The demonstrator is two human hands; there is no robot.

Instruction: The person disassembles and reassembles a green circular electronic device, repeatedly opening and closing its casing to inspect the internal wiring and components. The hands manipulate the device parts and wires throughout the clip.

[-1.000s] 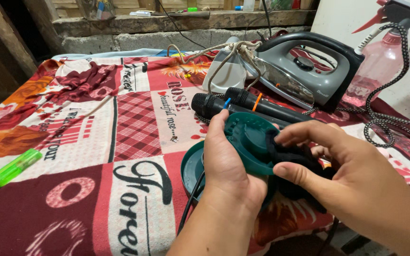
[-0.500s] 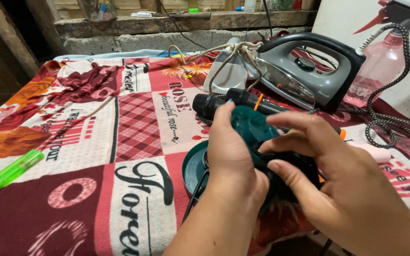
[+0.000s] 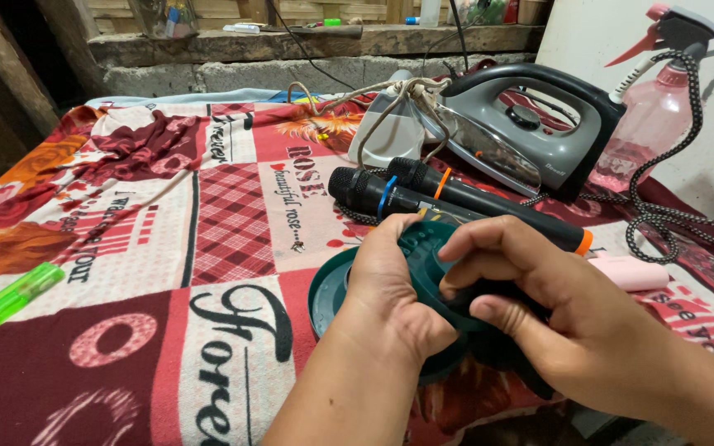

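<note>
Green round plastic piece [image 3: 425, 248] sits in both our hands, low over the desk [image 3: 233, 248]. Our left hand [image 3: 390, 285] wraps its near side. Our right hand [image 3: 555, 318] grips its far side and pinches a black cloth [image 3: 497, 347] against it. Under our hands lies a green round dish [image 3: 328, 289]. Just past our fingers lie two black microphones [image 3: 398, 192]. Farther back, a grey iron [image 3: 530, 124] rests, with a pink spray bottle [image 3: 646, 116] to its right. Way off to the left lies a green lighter [image 3: 10, 299].
</note>
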